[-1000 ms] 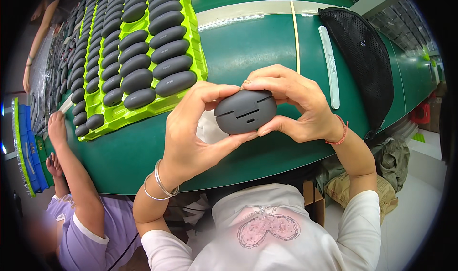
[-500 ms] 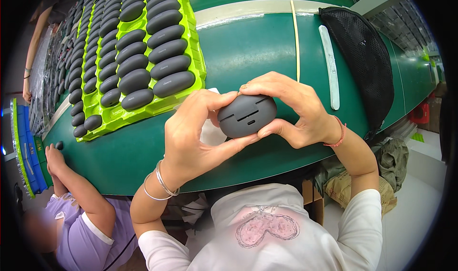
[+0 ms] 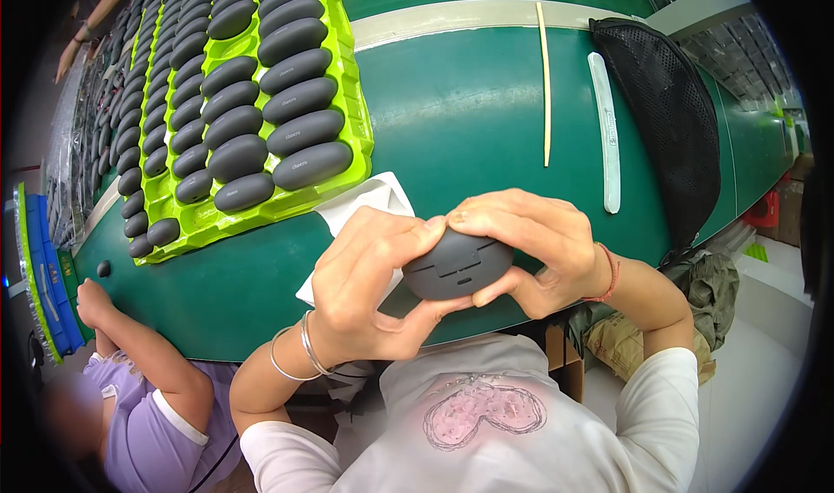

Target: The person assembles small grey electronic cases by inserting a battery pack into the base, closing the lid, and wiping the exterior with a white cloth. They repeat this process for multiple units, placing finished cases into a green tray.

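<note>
Between my two hands is a dark grey oval earbud case [image 3: 459, 265], its hinge side and small port slot facing me. Fingers of my left hand [image 3: 360, 276] pinch its left end, thumb and forefinger on top and bottom edges. My right hand [image 3: 547, 250] grips the right end the same way. The lid looks closed onto the base. A white cloth or paper [image 3: 382, 193] lies on the table, partly under my left hand. Beyond it, a bright green tray [image 3: 300, 198] holds rows of similar dark cases.
A thin wooden stick [image 3: 546, 85], a pale flat strip [image 3: 605, 137] and a black mesh pouch [image 3: 665, 128] lie on the green table to the right. At left, a co-worker's hand [image 3: 92, 304] rests by a small dark piece [image 3: 103, 269]. Another person's arm [image 3: 95, 19] reaches in far left.
Both hands have come down, closer to my body, with the case between them. More of the white sheet shows. The far-left person's arm has moved up.
</note>
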A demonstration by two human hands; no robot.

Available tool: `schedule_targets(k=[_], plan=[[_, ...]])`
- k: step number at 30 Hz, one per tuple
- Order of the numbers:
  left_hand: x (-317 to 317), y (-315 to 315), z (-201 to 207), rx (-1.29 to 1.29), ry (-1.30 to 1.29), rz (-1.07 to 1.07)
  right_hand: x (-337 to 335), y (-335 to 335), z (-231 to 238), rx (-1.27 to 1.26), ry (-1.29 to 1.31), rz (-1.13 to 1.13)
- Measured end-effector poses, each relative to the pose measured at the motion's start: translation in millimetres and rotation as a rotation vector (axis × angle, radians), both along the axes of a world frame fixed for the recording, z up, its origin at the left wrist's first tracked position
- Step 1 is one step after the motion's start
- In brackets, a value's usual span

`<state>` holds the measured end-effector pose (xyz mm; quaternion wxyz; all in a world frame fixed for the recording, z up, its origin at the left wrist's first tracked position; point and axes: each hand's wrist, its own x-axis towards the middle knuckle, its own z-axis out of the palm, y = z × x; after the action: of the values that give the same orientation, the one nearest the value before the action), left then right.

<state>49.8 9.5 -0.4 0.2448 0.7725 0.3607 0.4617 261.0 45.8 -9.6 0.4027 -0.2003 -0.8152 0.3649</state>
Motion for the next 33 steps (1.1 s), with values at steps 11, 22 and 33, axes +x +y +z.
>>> schedule_targets(k=[11, 22, 33], plan=[[-2.0, 3.7, -3.3, -0.048, -0.033, -0.002, -1.3, 5.6, -1.1, -0.088, 0.024, 0.033], [5.8, 4.9, -12.9, 0.16, -0.019, 0.151, -6.1, -1.1, 3.6, -0.499, 0.221, 0.101], [12.7, -3.1, -10.7, 0.153, -0.016, 0.131, -4.0, -8.1, 3.4, -0.79, 0.299, -0.07]])
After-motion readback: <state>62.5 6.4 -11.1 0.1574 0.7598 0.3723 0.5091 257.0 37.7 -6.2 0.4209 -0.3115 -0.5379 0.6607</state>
